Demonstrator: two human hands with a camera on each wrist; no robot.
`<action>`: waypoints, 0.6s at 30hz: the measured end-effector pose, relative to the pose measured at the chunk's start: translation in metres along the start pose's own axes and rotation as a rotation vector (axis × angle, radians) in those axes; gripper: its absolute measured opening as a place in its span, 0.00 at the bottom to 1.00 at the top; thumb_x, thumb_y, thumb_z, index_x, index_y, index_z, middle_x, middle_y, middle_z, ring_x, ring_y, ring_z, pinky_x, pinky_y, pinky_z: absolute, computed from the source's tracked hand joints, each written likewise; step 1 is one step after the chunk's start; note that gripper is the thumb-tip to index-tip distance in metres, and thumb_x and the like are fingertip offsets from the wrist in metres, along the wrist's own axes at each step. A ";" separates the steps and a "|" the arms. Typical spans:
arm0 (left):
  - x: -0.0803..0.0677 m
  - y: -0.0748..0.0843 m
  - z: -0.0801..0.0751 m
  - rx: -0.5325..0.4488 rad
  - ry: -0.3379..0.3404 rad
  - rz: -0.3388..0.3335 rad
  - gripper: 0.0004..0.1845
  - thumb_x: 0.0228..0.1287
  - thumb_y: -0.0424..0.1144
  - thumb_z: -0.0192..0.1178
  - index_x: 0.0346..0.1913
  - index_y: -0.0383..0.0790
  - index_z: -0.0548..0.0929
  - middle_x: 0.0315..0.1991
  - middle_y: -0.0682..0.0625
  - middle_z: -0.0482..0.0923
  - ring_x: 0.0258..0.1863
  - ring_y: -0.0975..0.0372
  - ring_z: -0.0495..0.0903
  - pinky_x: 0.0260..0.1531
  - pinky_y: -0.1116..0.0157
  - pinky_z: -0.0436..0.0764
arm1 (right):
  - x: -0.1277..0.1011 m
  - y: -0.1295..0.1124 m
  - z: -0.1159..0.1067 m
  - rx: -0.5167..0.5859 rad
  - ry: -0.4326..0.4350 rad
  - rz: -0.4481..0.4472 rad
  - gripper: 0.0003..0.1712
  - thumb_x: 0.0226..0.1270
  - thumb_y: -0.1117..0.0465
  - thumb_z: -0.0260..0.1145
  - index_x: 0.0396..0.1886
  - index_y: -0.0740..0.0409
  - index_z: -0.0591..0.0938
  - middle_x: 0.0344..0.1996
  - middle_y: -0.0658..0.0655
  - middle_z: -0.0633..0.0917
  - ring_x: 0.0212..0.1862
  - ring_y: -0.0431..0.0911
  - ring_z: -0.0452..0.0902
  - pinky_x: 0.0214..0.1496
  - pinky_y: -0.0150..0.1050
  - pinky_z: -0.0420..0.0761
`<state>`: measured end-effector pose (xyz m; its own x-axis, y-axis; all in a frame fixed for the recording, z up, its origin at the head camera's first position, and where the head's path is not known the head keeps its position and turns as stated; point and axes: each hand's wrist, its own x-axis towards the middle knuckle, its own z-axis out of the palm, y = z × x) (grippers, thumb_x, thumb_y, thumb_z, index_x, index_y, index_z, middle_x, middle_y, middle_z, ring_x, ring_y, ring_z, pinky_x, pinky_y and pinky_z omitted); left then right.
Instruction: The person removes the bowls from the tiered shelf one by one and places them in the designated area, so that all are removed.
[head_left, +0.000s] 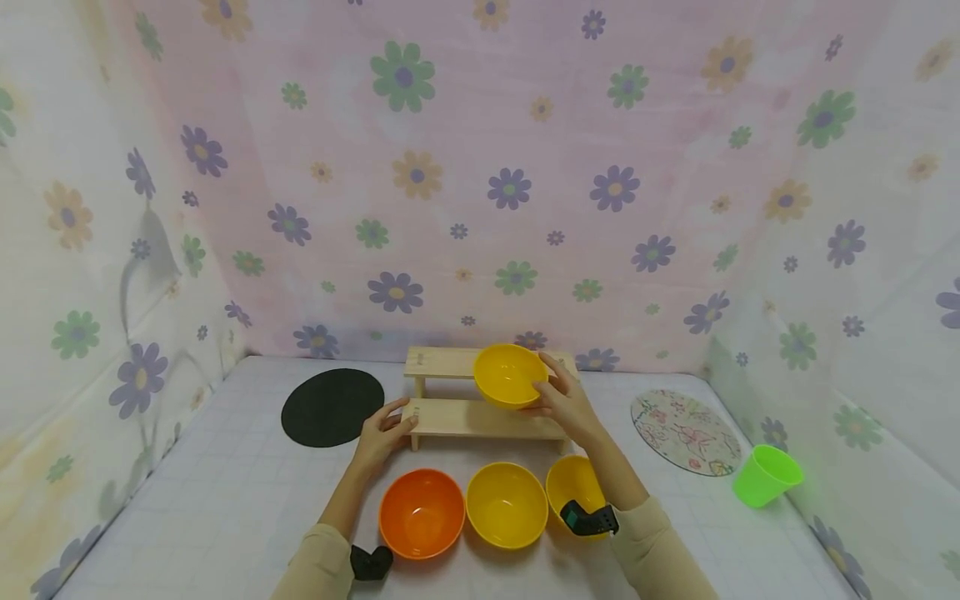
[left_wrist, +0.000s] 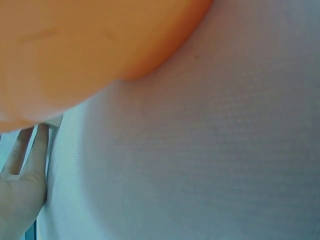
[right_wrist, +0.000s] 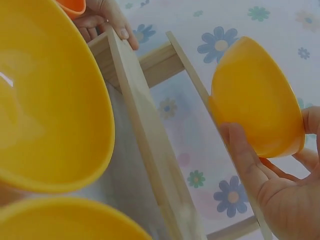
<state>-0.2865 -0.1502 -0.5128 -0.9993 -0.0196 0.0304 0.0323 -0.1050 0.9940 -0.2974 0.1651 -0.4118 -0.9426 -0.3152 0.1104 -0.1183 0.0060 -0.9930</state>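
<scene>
My right hand [head_left: 564, 407] pinches a yellow bowl [head_left: 507, 375] by its right side, thumb at the rim. The bowl is tilted in the head view and overlaps both tiers of a two-tier wooden stand [head_left: 480, 419]. In the right wrist view, the bowl [right_wrist: 255, 100] appears beside the upper board, fingers under its base. With my left hand [head_left: 380, 437] I grip the left end of the stand's lower board. Closer in stand an orange bowl [head_left: 422, 513], a yellow bowl [head_left: 507, 506] and another yellow bowl [head_left: 572, 483], partly covered by my right wrist.
A black round mat [head_left: 332, 408] lies left of the stand. On the right are a flower-patterned round mat [head_left: 686, 433] and a tilted green cup [head_left: 767, 477]. Flowered cloth [head_left: 465, 250] hangs behind and along both sides of the white-covered table [head_left: 247, 500].
</scene>
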 end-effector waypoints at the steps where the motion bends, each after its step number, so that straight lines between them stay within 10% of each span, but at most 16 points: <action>1: 0.001 -0.001 0.000 -0.001 0.002 -0.001 0.28 0.62 0.30 0.61 0.65 0.31 0.68 0.54 0.29 0.74 0.41 0.59 0.81 0.43 0.58 0.81 | -0.002 0.001 -0.002 -0.004 0.005 0.000 0.35 0.73 0.65 0.49 0.75 0.55 0.49 0.63 0.74 0.64 0.38 0.50 0.84 0.50 0.59 0.75; 18: 0.001 -0.002 -0.001 -0.001 -0.011 0.000 0.28 0.62 0.31 0.61 0.65 0.32 0.68 0.56 0.29 0.72 0.42 0.59 0.80 0.45 0.57 0.80 | -0.049 0.011 -0.049 0.000 0.071 0.034 0.36 0.74 0.61 0.51 0.75 0.54 0.46 0.60 0.77 0.63 0.37 0.46 0.84 0.44 0.43 0.82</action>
<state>-0.2879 -0.1509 -0.5147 -0.9995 -0.0089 0.0313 0.0320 -0.1061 0.9938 -0.2676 0.2275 -0.4258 -0.9658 -0.2469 0.0789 -0.0855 0.0161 -0.9962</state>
